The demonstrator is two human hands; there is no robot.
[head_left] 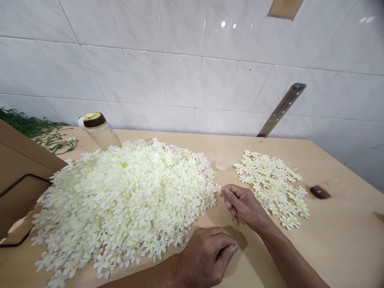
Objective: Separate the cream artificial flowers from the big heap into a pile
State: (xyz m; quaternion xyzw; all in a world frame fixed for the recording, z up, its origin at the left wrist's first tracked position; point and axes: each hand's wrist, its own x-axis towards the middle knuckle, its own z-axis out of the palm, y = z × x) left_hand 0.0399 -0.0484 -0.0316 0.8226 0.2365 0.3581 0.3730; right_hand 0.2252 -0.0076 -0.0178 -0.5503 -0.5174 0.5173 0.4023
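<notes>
A large heap of small cream-white fabric flowers [126,196] covers the left half of the tan table [345,240]. A smaller, flat spread of the same flowers [273,182] lies to the right. My right hand [243,206] hovers between the two groups, fingers curled, thumb and forefinger pinched on one flower at the heap's right edge. My left hand [207,256] rests near the table's front edge, just right of the heap, fingers curled inward; whether anything is in it is hidden.
A clear bottle with a yellow-and-brown lid [97,128] lies behind the heap. A small clear cup [223,160] stands between the groups. Green stems [39,132] lie far left, beside a brown cardboard box [18,176]. A small dark object [320,192] sits right. White tiled wall behind.
</notes>
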